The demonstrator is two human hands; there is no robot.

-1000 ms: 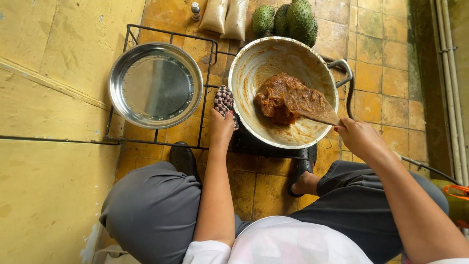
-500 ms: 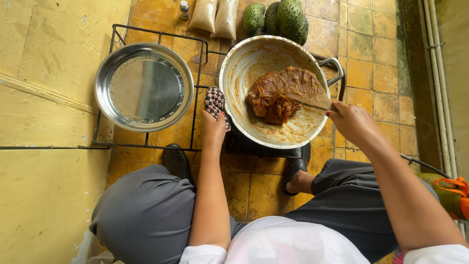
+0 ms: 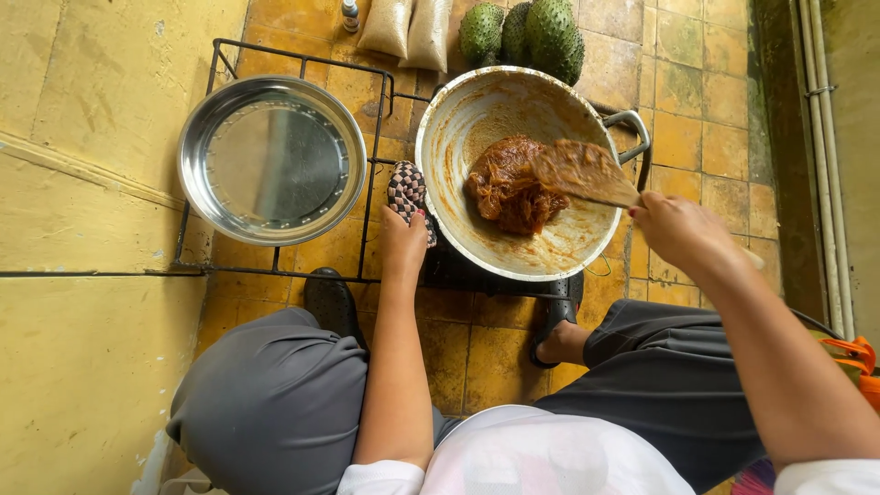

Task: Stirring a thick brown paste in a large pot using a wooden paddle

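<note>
One view only, head-mounted, looking almost straight down past the person's chest and knees to the tiled floor. Near range: both forearms enter from the bottom edge, left hand (image 3: 404,240) centre, right hand (image 3: 680,231) right of centre. Wok (image 3: 458,137) sits in the upper middle, steel pan (image 3: 271,160) upper left, green fruit (image 3: 524,32) cut by the top edge. Yellow wall fills the left side. No second view to overlap.

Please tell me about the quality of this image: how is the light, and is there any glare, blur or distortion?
Head view: soft, even daylight with faint shadows; mild glare on the empty steel pan; the wooden spatula over the brown paste is slightly motion-blurred; the wide lens bends the pipes and wall edges; the right hand and left hand look sharp.
</note>
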